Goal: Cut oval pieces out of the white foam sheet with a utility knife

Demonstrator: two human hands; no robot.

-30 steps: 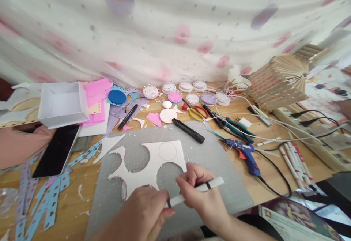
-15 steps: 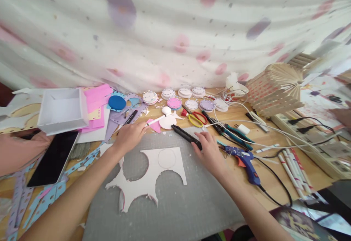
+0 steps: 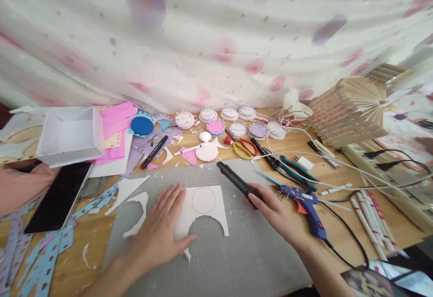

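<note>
L hand (image 3: 162, 229) flat, open on white card sheet (image 3: 206, 207); R hand (image 3: 274, 211) grips black cutter (image 3: 237, 180), prob. utility knife; wide grey mat (image 3: 243, 252) shows nearside.

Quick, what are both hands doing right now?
Left hand: open, pressed flat on the white sheet.
Right hand: closed around the black cutter.

Floral curtain (image 3: 216, 40) behind wooden table (image 3: 338, 220)

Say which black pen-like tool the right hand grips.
The black cutter over the grey mat, its near end in the right hand; the black marker lies untouched farther left.
</note>
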